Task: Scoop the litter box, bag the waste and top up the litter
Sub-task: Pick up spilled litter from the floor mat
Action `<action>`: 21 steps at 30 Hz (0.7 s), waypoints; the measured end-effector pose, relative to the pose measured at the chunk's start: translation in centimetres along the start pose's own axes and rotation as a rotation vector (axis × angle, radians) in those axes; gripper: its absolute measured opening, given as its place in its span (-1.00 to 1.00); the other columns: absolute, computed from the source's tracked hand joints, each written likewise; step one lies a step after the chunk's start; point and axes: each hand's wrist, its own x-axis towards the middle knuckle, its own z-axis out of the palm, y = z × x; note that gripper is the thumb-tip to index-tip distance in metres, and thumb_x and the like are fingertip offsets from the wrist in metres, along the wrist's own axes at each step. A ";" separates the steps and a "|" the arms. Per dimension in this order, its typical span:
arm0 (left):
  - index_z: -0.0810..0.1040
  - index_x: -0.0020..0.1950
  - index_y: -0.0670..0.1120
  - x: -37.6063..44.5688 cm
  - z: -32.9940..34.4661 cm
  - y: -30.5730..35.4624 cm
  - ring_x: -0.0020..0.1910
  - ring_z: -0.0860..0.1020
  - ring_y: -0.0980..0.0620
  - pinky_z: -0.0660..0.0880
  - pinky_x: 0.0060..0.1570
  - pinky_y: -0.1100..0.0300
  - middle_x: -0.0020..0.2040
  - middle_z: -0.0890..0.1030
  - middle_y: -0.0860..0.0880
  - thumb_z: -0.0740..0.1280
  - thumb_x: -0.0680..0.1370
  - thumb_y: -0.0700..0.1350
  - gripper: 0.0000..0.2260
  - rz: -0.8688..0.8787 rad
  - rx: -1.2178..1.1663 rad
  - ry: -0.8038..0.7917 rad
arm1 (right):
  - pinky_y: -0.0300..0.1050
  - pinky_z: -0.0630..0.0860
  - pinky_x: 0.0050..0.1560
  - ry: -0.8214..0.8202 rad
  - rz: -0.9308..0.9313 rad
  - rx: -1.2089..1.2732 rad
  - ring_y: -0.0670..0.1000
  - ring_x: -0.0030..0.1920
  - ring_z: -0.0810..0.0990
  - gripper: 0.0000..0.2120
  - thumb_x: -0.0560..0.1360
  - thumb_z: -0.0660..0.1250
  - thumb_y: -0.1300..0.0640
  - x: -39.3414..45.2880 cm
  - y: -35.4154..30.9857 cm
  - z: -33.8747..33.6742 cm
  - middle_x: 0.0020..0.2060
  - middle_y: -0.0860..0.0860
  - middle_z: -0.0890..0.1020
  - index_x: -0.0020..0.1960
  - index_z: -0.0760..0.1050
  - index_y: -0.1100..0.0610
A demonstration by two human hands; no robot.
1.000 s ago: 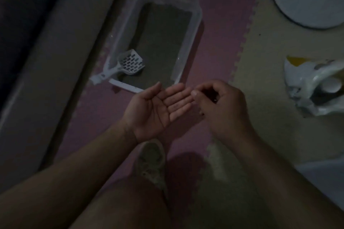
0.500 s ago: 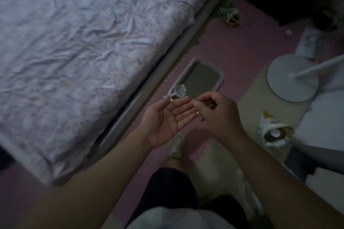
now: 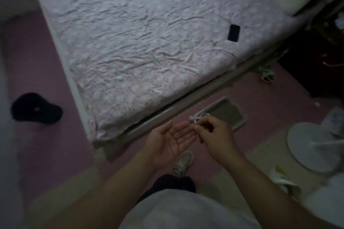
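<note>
hands: left (image 3: 167,143) palm-up, fingers relaxed; right (image 3: 214,135) fingertips curled, contents unclear | white slotted plastic scoop (image 3: 200,116) just beyond, nearer right, handle leftward | grey rectangular plastic litter box (image 3: 226,112) on floor beside bed (image 3: 149,52)

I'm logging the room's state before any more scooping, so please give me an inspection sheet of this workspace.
Surface: pink foam floor mat, beige mat nearer the person.
Job's things: pale rectangular plastic litter box beside the bed, grey litter inside; white slotted plastic scoop lies over its near rim.
Clutter: crumpled white bag; dark flat rectangular object on the bed; black bundle on the floor.
Grippers: left hand palm up, fingers straight; right hand fingers curled, contents unclear.
Cables: nothing seen.
Surroundings: bed with wrinkled pale sheet; round white stand base.
</note>
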 end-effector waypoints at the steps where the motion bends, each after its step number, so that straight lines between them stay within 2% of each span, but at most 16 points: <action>1: 0.59 0.22 -0.39 -1.2 -0.7 -0.2 0.15 0.65 -0.28 0.60 0.14 -0.17 0.24 0.60 -0.36 0.16 0.66 -0.03 -0.56 0.031 -0.017 0.005 | 0.03 0.58 -0.27 -0.014 -0.016 -0.012 -0.02 -0.43 0.55 -0.89 0.49 0.47 0.22 -0.6 -0.2 0.7 -0.39 0.12 0.63 -0.18 0.60 0.08; 4: 0.59 0.22 -0.38 -4.7 -3.2 -0.6 0.16 0.65 -0.28 0.61 0.13 -0.15 0.24 0.60 -0.36 0.16 0.67 -0.03 -0.56 0.109 -0.078 0.025 | 0.06 0.60 -0.28 -0.081 -0.064 -0.045 -0.01 -0.43 0.58 -0.81 0.48 0.48 0.20 -2.3 -1.1 3.3 -0.43 0.05 0.63 -0.24 0.58 -0.01; 9: 0.64 0.12 -0.39 -9.9 -7.9 0.3 0.16 0.64 -0.28 0.52 0.27 -0.16 0.20 0.62 -0.37 0.15 0.68 -0.03 -0.55 0.238 -0.184 0.063 | 0.11 0.62 -0.27 -0.244 -0.132 -0.093 0.08 -0.38 0.63 -0.88 0.48 0.48 0.17 -4.2 -3.7 8.6 -0.40 0.04 0.65 -0.20 0.60 0.03; 13: 0.62 0.14 -0.40 -13.8 -12.1 2.5 0.14 0.66 -0.27 0.46 0.30 -0.15 0.21 0.62 -0.36 0.17 0.67 -0.04 -0.56 0.339 -0.275 0.098 | -0.01 0.59 -0.28 -0.365 -0.195 -0.145 0.02 -0.39 0.62 -0.89 0.51 0.46 0.18 -5.3 -6.8 14.5 -0.39 0.02 0.65 -0.18 0.59 0.07; 17: 0.64 0.13 -0.39 -18.0 -17.8 5.7 0.15 0.66 -0.26 0.46 0.31 -0.14 0.22 0.62 -0.35 0.18 0.67 -0.04 -0.57 0.422 -0.373 0.141 | -0.11 0.58 -0.31 -0.470 -0.248 -0.204 -0.03 -0.39 0.61 -0.89 0.52 0.45 0.16 -6.3 -9.7 22.7 -0.38 0.02 0.65 -0.18 0.59 0.06; 21: 0.57 0.23 -0.39 -23.1 -25.5 10.8 0.17 0.64 -0.26 0.51 0.28 -0.14 0.24 0.60 -0.36 0.16 0.67 -0.05 -0.57 0.508 -0.474 0.204 | -0.22 0.56 -0.35 -0.582 -0.311 -0.282 -0.05 -0.39 0.63 -0.85 0.52 0.43 0.20 -7.7 -13.2 33.7 -0.42 0.01 0.64 -0.23 0.59 0.08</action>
